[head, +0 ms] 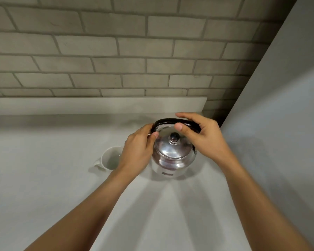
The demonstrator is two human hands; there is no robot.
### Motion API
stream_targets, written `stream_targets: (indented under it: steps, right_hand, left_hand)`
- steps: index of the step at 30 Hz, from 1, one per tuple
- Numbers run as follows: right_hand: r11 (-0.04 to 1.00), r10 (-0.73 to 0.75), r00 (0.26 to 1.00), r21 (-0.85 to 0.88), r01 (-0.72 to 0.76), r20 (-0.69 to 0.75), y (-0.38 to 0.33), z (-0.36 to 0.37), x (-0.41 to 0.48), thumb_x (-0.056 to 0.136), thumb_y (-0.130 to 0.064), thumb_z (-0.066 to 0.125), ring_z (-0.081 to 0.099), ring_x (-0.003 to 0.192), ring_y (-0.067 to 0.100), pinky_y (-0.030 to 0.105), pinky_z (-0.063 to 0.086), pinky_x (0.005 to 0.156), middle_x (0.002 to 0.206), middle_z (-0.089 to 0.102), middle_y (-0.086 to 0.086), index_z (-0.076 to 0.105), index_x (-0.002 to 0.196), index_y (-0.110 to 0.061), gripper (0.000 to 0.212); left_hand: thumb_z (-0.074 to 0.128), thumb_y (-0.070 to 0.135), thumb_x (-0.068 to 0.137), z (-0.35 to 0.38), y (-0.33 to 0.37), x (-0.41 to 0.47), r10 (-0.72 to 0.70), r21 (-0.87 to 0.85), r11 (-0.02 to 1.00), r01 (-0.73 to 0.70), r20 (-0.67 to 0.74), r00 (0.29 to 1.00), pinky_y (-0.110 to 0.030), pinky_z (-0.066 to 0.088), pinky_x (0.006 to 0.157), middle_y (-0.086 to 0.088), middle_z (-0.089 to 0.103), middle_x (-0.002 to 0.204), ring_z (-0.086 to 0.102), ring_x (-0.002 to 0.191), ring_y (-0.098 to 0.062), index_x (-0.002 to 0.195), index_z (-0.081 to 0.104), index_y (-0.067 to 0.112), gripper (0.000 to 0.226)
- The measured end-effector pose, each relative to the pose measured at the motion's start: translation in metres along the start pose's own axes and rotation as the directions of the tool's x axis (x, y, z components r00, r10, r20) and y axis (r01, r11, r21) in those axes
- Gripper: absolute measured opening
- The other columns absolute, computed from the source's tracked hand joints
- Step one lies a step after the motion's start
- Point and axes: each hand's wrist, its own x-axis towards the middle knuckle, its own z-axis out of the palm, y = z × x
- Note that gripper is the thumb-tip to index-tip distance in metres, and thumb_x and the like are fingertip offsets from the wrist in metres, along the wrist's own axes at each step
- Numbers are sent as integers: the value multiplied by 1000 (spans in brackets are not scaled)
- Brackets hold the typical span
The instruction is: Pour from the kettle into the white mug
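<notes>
A shiny steel kettle with a black knob on its lid stands on the pale counter. Its black hoop handle is raised over the lid. My left hand pinches the left end of that handle and rests against the kettle's left side. My right hand curves around the right part of the handle, fingers over it and thumb under it. The white mug stands upright just left of the kettle, handle toward the lower left, partly hidden by my left wrist. Its inside looks pale.
A grey brick wall rises behind the counter above a low backsplash ledge. A plain grey side wall closes in on the right, close to the kettle.
</notes>
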Motion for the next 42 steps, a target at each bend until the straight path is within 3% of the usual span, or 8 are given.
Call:
stream_targets:
  steps: [3, 8, 14, 19, 24, 33, 37, 42]
  right_hand:
    - [992, 57, 994, -122, -46, 91, 27, -6, 4, 102, -56, 56, 65, 116, 1, 20, 51, 95, 123, 71, -21, 56, 146, -38, 47]
    - [965, 145, 977, -239, -105, 159, 64, 4, 33, 110, -45, 44, 67, 97, 13, 12, 46, 74, 107, 72, -6, 60, 130, -23, 33]
    - [950, 163, 971, -292, -107, 175, 88, 29, 99, 111, -38, 44, 71, 90, 31, 42, 56, 75, 95, 74, 10, 59, 121, -14, 30]
    - [941, 235, 954, -289, -175, 187, 115, 53, 140, 111, -42, 42, 68, 93, 39, 38, 49, 72, 97, 73, 16, 58, 125, -12, 36]
    - [926, 309, 931, -283, -249, 192, 142, 70, 163, 110, -44, 41, 67, 92, 36, 40, 53, 76, 104, 73, 18, 56, 131, -16, 38]
    - [939, 316, 923, -213, -271, 218, 171, 77, 184, 110, -39, 42, 72, 96, 30, 36, 53, 78, 113, 75, 11, 57, 131, -22, 31]
    - [946, 306, 923, -187, -267, 233, 173, 76, 189, 110, -33, 48, 74, 98, 30, 45, 60, 91, 113, 77, 12, 60, 127, -22, 24]
    - [946, 321, 909, -143, -292, 266, 170, 70, 179, 103, -43, 61, 62, 131, 25, 30, 46, 99, 147, 65, 5, 48, 151, -30, 51]
  left_hand:
    - [50, 28, 107, 3, -7, 18, -45, 21, 999, 46, -46, 998, -31, 46, 78, 6, 73, 101, 68, 98, -21, 121, 64, 23, 20]
    - [48, 26, 107, 4, -22, 61, -72, 120, 990, 79, -63, 995, -28, 37, 73, -4, 76, 106, 68, 98, -30, 120, 64, 18, 22]
    - [50, 24, 106, 6, -52, 120, -172, 166, 970, 177, -41, 984, -16, 36, 59, 0, 69, 87, 65, 85, -27, 118, 66, 12, 23]
    - [44, 26, 107, 15, -80, 169, -289, 319, 909, 268, 17, 957, -36, 46, 79, -15, 71, 110, 63, 101, -36, 124, 62, 10, 29]
    - [45, 26, 105, 27, -100, 195, -331, 370, 883, 289, 54, 942, -37, 41, 75, -13, 70, 106, 61, 101, -34, 116, 65, 9, 28]
    - [48, 21, 104, 35, -115, 214, -347, 237, 917, 321, 77, 935, -35, 45, 73, -12, 70, 105, 59, 89, -27, 114, 64, 10, 22]
    - [51, 22, 103, 33, -118, 214, -342, 200, 926, 321, 76, 937, -44, 55, 87, -13, 72, 110, 67, 99, -34, 115, 65, 9, 22]
    - [62, 36, 98, 30, -120, 209, -375, 69, 927, 369, 112, 920, -21, 49, 70, -7, 68, 131, 67, 97, -20, 142, 52, 20, 47]
